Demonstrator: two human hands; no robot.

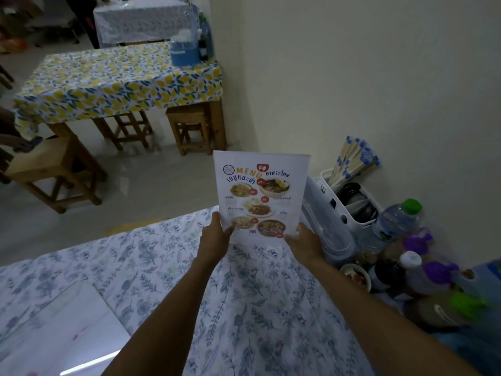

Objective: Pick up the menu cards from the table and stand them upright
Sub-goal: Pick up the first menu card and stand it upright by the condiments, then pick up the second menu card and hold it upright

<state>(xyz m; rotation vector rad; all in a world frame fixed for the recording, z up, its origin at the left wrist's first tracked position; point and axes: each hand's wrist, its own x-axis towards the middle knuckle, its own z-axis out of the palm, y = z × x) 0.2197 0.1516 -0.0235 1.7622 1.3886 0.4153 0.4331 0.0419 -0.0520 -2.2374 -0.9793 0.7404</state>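
Observation:
A white menu card (260, 194) printed with food photos and the word MENU stands upright near the far edge of the table with the blue floral cloth (244, 308). My left hand (215, 236) grips its lower left corner. My right hand (305, 244) grips its lower right corner. The card's bottom edge is at or just above the cloth; I cannot tell if it touches. A second flat, glossy card (59, 329) lies face-up on the cloth at the near left.
A white caddy (349, 210) with chopsticks and spoons, a clear box, a water bottle (393, 223), sauce bottles and a small bowl (355, 275) crowd the right side by the wall. Beyond are wooden stools and a table with a lemon-print cloth (113, 82).

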